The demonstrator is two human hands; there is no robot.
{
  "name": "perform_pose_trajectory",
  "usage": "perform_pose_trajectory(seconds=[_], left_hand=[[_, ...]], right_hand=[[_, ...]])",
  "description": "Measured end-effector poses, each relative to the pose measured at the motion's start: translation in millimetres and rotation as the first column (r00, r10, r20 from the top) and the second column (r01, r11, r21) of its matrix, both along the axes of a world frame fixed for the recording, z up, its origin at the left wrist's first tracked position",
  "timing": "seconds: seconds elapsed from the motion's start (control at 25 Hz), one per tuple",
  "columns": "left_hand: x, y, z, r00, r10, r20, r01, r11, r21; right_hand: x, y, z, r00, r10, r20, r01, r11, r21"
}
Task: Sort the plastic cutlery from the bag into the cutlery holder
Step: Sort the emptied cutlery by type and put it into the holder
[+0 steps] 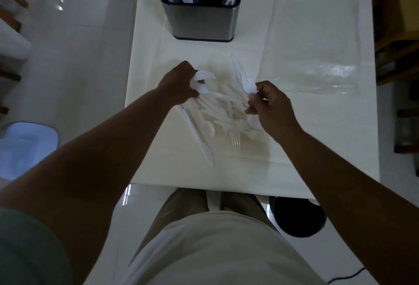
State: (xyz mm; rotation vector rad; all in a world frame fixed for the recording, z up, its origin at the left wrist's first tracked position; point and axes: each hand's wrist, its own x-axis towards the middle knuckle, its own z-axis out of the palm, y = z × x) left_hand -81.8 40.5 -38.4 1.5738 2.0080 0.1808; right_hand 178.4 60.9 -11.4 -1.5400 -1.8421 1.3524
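- the left hand [181, 81] is closed around a small bunch of white pieces; a fork [205, 75] sticks out of the fist with its tines pointing right, and a spoon [212, 93] seems to be caught in the same grip.
- the right hand [271, 105] pinches several forks [243, 76] by their handles between thumb and fingers, tines fanned up and away toward the holder.
- both forearms reach in from the near edge of the table [317, 160], wrists bent down, hands just above the heap and well apart from each other.
- between and below the hands lies the loose pile of cutlery [222, 116], with a knife [199, 139] along its left side.
- the clear bag [324, 78] lies flat to the right, apparently emptied.
- the cutlery holder [200, 15] stands farther back, spoons and knives in its left part, forks in its right.
- the step looks like gathering by type; next the right-hand forks would need lifting to the right compartment, handles down.
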Motion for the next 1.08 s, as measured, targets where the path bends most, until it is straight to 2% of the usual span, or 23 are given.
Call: perform_pose_trajectory(seconds=[0.08, 0.2, 0.28, 0.4, 0.48, 0.56, 0.6, 0.64, 0.68, 0.76, 0.8, 0.88, 1.0, 1.08], left_hand=[[-8, 0, 7, 1.0, 0.011, 0.014, -0.012, 1.0, 0.026], [-21, 0, 17, 0.999, 0.04, 0.014, -0.041, 0.998, 0.047], [-25, -3, 24, 0.998, 0.041, 0.05, -0.045, 0.996, 0.078], [-21, -4, 31, 0.993, -0.06, 0.098, 0.046, 0.99, 0.137], [-14, -7, 33, 0.988, -0.044, 0.147, 0.016, 0.982, 0.186], [-5, -13, 25, 0.978, 0.093, 0.187, -0.134, 0.967, 0.217], [3, -17, 18, 0.979, 0.128, 0.156, -0.161, 0.962, 0.222], [12, -21, 11, 0.99, 0.095, 0.105, -0.116, 0.969, 0.218], [22, -25, 5, 0.998, 0.0, 0.06, -0.012, 0.982, 0.189], [45, -36, -1, 0.97, -0.241, 0.016, 0.239, 0.967, 0.091], [55, -40, -2, 0.946, -0.325, 0.001, 0.325, 0.944, 0.063], [73, -48, -8, 0.891, -0.45, -0.065, 0.454, 0.882, 0.124], [88, -54, -20, 0.857, -0.495, -0.148, 0.516, 0.827, 0.224], [88, -48, -23, 0.884, -0.445, -0.143, 0.467, 0.847, 0.255]], right_hand=[[-1, 9, -7, 0.988, 0.064, 0.144, -0.076, 0.994, 0.083], [-15, 16, -11, 0.93, 0.213, 0.299, -0.285, 0.933, 0.219], [-34, 18, -5, 0.867, 0.327, 0.375, -0.42, 0.885, 0.201], [-57, 22, 4, 0.764, 0.39, 0.515, -0.545, 0.816, 0.192], [-59, 24, 7, 0.757, 0.444, 0.479, -0.582, 0.792, 0.185], [-46, 28, 7, 0.842, 0.467, 0.271, -0.491, 0.87, 0.028], [-36, 31, 5, 0.896, 0.403, 0.187, -0.396, 0.915, -0.073], [-24, 33, 1, 0.93, 0.324, 0.172, -0.304, 0.943, -0.134], [-12, 34, -2, 0.931, 0.272, 0.242, -0.25, 0.961, -0.121], [13, 27, -15, 0.876, 0.241, 0.418, -0.27, 0.963, 0.01], [23, 20, -21, 0.853, 0.251, 0.458, -0.309, 0.949, 0.055], [38, 5, -35, 0.847, 0.24, 0.475, -0.324, 0.94, 0.103], [44, -3, -40, 0.902, 0.12, 0.414, -0.191, 0.972, 0.135], [47, -5, -39, 0.916, 0.161, 0.368, -0.22, 0.968, 0.123]])
